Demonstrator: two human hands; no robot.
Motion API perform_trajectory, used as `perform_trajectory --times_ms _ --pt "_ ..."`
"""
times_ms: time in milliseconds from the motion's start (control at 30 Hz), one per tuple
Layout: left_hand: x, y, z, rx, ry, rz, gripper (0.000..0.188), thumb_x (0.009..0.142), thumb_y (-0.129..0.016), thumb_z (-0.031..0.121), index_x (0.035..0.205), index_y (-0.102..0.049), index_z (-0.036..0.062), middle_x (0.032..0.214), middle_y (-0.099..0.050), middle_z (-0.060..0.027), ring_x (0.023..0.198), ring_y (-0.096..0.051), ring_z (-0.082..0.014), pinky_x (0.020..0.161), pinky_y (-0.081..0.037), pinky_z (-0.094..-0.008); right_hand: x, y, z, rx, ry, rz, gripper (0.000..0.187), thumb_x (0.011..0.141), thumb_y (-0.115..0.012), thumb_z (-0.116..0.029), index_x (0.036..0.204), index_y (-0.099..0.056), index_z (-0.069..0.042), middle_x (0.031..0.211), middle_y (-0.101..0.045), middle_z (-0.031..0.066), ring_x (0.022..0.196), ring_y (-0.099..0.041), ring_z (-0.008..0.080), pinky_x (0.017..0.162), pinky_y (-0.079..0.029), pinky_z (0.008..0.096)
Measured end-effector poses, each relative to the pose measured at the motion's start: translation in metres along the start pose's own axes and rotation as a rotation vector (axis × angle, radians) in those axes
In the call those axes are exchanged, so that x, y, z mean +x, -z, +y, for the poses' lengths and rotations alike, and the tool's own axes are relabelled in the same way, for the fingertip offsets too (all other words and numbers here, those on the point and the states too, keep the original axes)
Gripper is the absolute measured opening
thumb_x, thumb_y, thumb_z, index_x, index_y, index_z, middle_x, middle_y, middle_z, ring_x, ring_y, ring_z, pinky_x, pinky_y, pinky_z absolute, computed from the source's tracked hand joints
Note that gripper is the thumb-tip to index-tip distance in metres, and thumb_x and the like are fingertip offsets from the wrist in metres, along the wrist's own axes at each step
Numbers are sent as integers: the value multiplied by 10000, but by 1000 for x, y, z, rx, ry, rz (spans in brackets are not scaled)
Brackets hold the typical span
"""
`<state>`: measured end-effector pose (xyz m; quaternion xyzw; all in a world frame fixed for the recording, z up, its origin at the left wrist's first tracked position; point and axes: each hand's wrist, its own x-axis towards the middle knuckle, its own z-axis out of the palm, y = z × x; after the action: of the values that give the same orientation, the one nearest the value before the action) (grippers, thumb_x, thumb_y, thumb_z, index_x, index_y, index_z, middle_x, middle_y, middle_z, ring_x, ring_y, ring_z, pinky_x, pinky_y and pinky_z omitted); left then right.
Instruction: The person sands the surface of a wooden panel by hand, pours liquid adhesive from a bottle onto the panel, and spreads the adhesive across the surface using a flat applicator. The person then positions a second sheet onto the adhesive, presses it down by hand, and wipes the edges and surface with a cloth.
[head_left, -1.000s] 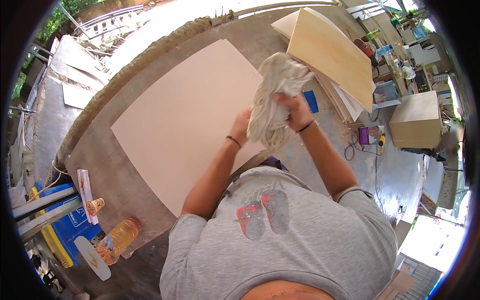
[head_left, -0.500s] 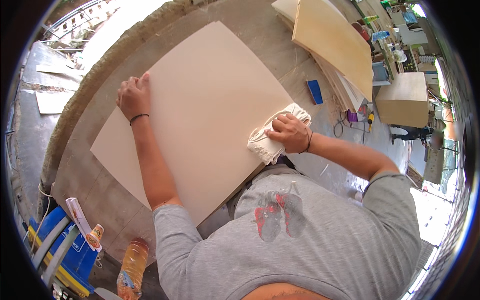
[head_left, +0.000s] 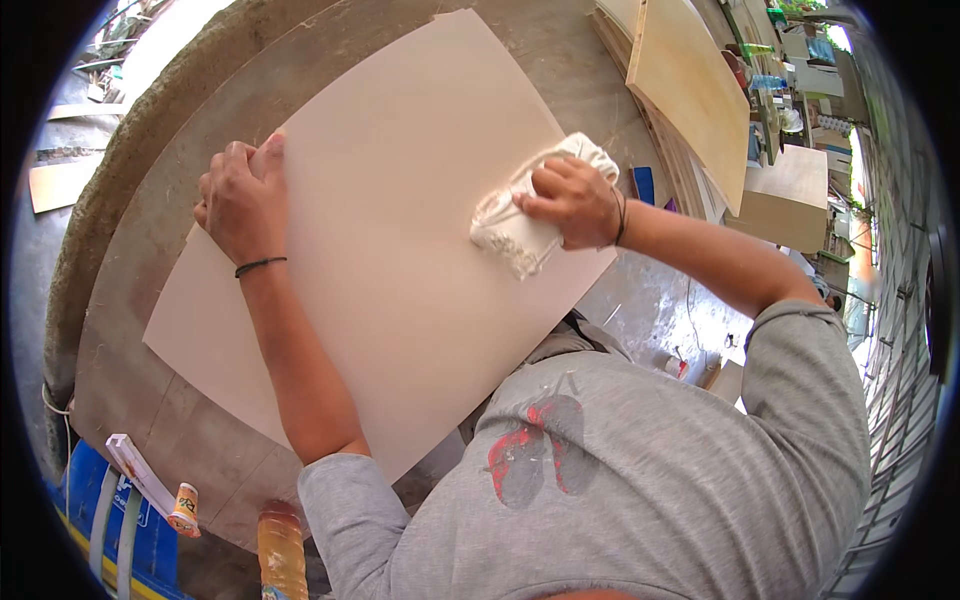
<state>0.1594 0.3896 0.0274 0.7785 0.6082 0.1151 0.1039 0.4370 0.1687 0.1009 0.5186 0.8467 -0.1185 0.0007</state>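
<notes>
A large pale, smooth board [head_left: 400, 250] lies flat in front of me. At its far left edge my left hand [head_left: 243, 205] is closed, the fingers curled round the edge and the thumb on top; the fingertips are partly hidden. Toward the right side of the board, my right hand [head_left: 577, 203] grips a bunched cream-coloured cloth [head_left: 510, 228] and presses it on the surface. Part of the cloth sticks out past the fingers on both sides.
Under the board is a grey-brown worktop [head_left: 170, 420]. Wooden panels [head_left: 690, 90] lean at the far right, a blue piece [head_left: 643, 185] beside them. Near left are a paper cup [head_left: 185, 510], a bottle of amber liquid [head_left: 282, 555] and a blue-and-yellow object [head_left: 150, 545].
My right hand has slid the cloth away from the near edge, farther up the board. The left hand keeps its hold on the left edge, and the whole view has shifted a little.
</notes>
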Motion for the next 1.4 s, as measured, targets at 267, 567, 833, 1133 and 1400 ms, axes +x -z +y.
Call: perform_trajectory --times_ms 267,567,833,1133,1400 --pt "-1 2 3 -18 4 23 463 862 -470 572 846 -595 127 961 -596 -15 984 -540 -251 878 -362 -446 84 10 60 -148 4 94 494 538 -680 -116 1016 -555 -132 846 -530 76 803 -574 279 655 -482 370" --pt "-3 -2 1 24 17 31 441 850 -494 565 846 -599 137 953 -599 -18 985 -549 -246 868 -371 -446 176 37 107 -95 -114 -18 394 692 -638 -142 1074 -546 -109 1057 -537 133 1023 -527 323 842 -431 452" --pt "-1 -6 -7 87 -2 49 542 803 -479 663 933 -609 153 1004 -618 -17 999 -564 -240 875 -379 -458 142 79 80 -69 15 361 264 697 -596 -84 958 -568 -89 950 -596 147 960 -578 331 811 -470 401" --pt "13 -6 -9 21 37 44 676 711 -499 763 946 -628 142 1026 -646 -38 1012 -577 -246 926 -355 -444 -5 -11 -17 -91 -300 135 365 579 -669 -84 921 -549 -124 922 -527 57 896 -525 263 719 -424 389" --pt "22 -11 -13 -6 55 -2 731 646 -504 815 911 -634 146 981 -663 -47 981 -597 -255 933 -344 -442 -95 -21 -93 12 -479 42 331 589 -657 -159 907 -568 -139 876 -527 54 850 -519 248 679 -411 386"
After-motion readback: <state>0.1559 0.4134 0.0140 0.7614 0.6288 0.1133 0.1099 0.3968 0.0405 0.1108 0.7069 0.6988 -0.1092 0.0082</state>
